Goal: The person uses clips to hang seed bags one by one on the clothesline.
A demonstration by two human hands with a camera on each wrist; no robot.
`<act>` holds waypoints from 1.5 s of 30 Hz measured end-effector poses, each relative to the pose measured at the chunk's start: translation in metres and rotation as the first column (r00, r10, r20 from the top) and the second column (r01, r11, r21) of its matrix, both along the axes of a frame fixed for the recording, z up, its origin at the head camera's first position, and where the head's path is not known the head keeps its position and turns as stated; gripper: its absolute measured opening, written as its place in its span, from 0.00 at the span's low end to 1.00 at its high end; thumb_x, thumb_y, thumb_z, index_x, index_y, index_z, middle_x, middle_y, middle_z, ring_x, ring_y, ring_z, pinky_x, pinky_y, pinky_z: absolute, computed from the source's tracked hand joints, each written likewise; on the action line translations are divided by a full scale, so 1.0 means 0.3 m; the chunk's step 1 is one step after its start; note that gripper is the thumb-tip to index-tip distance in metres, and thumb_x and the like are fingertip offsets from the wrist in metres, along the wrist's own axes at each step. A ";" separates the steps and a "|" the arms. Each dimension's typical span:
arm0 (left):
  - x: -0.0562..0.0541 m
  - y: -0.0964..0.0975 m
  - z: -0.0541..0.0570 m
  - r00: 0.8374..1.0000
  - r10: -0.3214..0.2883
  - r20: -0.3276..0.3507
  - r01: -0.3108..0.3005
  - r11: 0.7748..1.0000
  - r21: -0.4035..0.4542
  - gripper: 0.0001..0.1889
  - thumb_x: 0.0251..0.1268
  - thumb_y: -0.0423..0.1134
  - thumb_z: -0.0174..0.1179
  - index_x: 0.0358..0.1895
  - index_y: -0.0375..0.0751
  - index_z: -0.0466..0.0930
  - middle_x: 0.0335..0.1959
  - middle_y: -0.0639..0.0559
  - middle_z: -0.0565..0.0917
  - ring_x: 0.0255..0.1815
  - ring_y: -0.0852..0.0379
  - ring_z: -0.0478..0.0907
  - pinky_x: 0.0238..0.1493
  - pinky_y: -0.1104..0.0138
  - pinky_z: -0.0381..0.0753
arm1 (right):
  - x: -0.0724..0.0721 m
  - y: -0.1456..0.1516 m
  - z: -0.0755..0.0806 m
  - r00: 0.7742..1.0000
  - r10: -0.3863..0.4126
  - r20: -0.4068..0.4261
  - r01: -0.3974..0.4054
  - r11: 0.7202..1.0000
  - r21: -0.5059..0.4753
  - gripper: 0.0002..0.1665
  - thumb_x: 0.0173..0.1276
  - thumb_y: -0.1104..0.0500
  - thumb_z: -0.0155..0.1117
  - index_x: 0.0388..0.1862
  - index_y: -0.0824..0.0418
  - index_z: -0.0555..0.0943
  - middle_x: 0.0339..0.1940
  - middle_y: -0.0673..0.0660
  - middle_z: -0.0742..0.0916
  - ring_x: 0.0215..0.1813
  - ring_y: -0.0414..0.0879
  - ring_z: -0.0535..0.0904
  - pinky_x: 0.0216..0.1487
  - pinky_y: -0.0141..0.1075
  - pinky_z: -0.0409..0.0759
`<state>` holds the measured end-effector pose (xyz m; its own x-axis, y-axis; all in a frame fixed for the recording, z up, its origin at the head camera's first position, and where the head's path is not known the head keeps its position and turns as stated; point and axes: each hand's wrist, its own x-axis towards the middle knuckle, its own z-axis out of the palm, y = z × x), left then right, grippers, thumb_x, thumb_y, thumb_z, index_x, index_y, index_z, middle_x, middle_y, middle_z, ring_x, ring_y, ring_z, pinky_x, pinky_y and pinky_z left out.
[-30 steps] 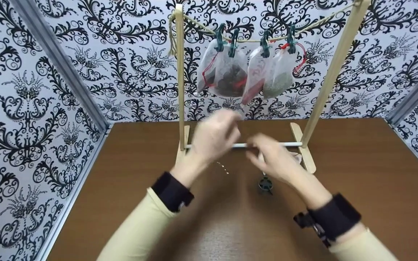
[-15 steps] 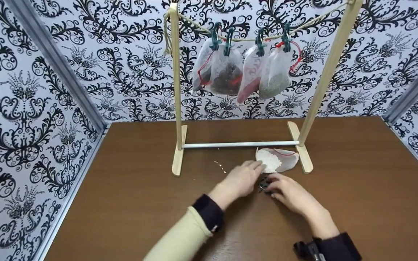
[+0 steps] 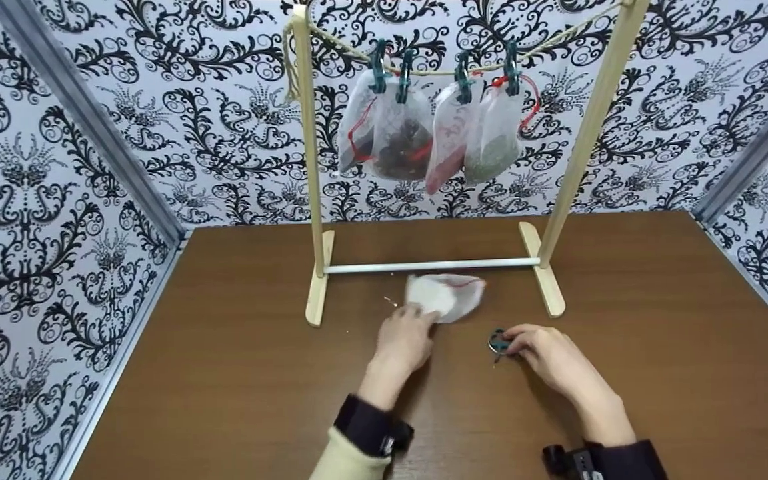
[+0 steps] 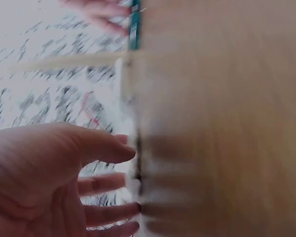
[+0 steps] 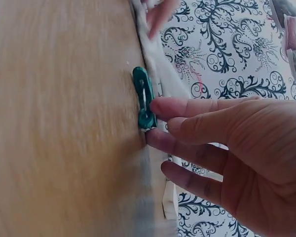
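Observation:
A small sheer drawstring bag (image 3: 462, 298) with white grains inside and a red cord lies on the table. My left hand (image 3: 405, 337) touches its near left part with extended fingers; in the left wrist view the thumb (image 4: 119, 152) stands apart from the lower fingers. My right hand (image 3: 551, 353) pinches a dark green clothespin (image 3: 499, 343) by its right side, low at the tabletop. The right wrist view shows the clothespin (image 5: 144, 98) at the fingertips (image 5: 160, 105). Motion blurs the bag's outline.
A wooden rack with a white crossbar (image 3: 424, 267) stands behind the hands. From its rope, green clothespins hold several sheer bags, one with dark contents (image 3: 407, 150) and one with greenish contents (image 3: 494, 147). A few white crumbs (image 3: 391, 301) lie left of the bag.
Both hands came down from near the rack to the table. The left hand has slid the grain bag to the left, and the right hand has shifted the clothespin slightly right.

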<state>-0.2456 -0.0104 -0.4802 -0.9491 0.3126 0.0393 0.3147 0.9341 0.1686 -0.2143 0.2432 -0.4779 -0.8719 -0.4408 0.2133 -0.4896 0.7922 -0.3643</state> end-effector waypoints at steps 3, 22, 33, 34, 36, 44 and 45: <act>0.014 -0.044 0.015 0.997 0.080 0.000 -0.080 0.997 -0.008 0.18 0.64 0.41 0.61 0.57 0.55 0.83 0.56 0.45 0.82 0.58 0.43 0.80 0.50 0.52 0.84 | 0.000 -0.007 0.000 0.999 -0.032 0.019 0.032 0.999 0.000 0.09 0.61 0.72 0.67 0.31 0.59 0.89 0.45 0.56 0.90 0.47 0.54 0.88 0.48 0.48 0.85; 0.037 -0.018 0.006 0.989 0.081 -0.121 -0.087 0.995 -0.047 0.18 0.55 0.40 0.71 0.51 0.49 0.82 0.45 0.46 0.83 0.47 0.47 0.82 0.37 0.55 0.86 | 0.012 -0.040 -0.043 0.999 -0.032 -0.014 0.033 0.999 0.022 0.23 0.55 0.71 0.75 0.51 0.64 0.83 0.49 0.58 0.85 0.53 0.55 0.82 0.55 0.49 0.82; 0.016 -0.041 0.009 0.969 0.142 -0.201 -0.128 0.988 0.083 0.06 0.60 0.33 0.63 0.39 0.44 0.86 0.33 0.43 0.86 0.31 0.41 0.86 0.29 0.53 0.86 | 0.001 -0.029 -0.028 0.991 -0.101 0.086 0.102 0.995 -0.005 0.22 0.60 0.72 0.70 0.54 0.65 0.82 0.42 0.56 0.85 0.44 0.48 0.82 0.44 0.44 0.83; 0.015 -0.045 0.009 0.970 0.143 -0.197 -0.125 0.987 0.098 0.06 0.60 0.33 0.64 0.39 0.44 0.86 0.33 0.43 0.86 0.31 0.41 0.86 0.30 0.52 0.86 | 0.001 -0.028 -0.027 0.991 -0.105 0.088 0.106 0.994 -0.006 0.21 0.60 0.73 0.69 0.52 0.64 0.83 0.40 0.55 0.85 0.42 0.47 0.81 0.43 0.43 0.82; 0.015 -0.050 0.008 0.971 0.142 -0.194 -0.120 0.985 0.121 0.05 0.60 0.34 0.64 0.38 0.45 0.86 0.33 0.43 0.87 0.31 0.40 0.86 0.30 0.51 0.86 | 0.001 -0.028 -0.028 0.991 -0.107 0.083 0.108 0.994 -0.014 0.20 0.60 0.75 0.67 0.50 0.62 0.84 0.37 0.54 0.85 0.40 0.45 0.81 0.41 0.42 0.82; 0.018 -0.052 0.003 0.967 0.117 -0.225 -0.090 0.988 0.127 0.07 0.54 0.40 0.70 0.34 0.42 0.85 0.32 0.43 0.88 0.32 0.41 0.86 0.32 0.52 0.85 | 0.021 -0.042 -0.020 0.983 -0.144 0.110 0.142 0.990 0.021 0.25 0.63 0.57 0.72 0.59 0.60 0.81 0.47 0.57 0.84 0.49 0.51 0.80 0.47 0.48 0.80; 0.018 -0.053 0.002 0.967 0.114 -0.227 -0.087 0.988 0.124 0.08 0.54 0.41 0.71 0.33 0.42 0.85 0.32 0.43 0.88 0.32 0.41 0.86 0.32 0.52 0.85 | 0.024 -0.045 -0.020 0.981 -0.156 0.112 0.152 0.988 0.037 0.27 0.62 0.54 0.73 0.59 0.60 0.80 0.48 0.58 0.83 0.50 0.53 0.79 0.47 0.50 0.80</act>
<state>-0.2402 -0.0262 -0.4795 -0.9358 0.1968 0.2925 0.2630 0.9423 0.2072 -0.2071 0.2297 -0.4838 -0.9477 -0.3037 0.0982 -0.3175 0.8655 -0.3876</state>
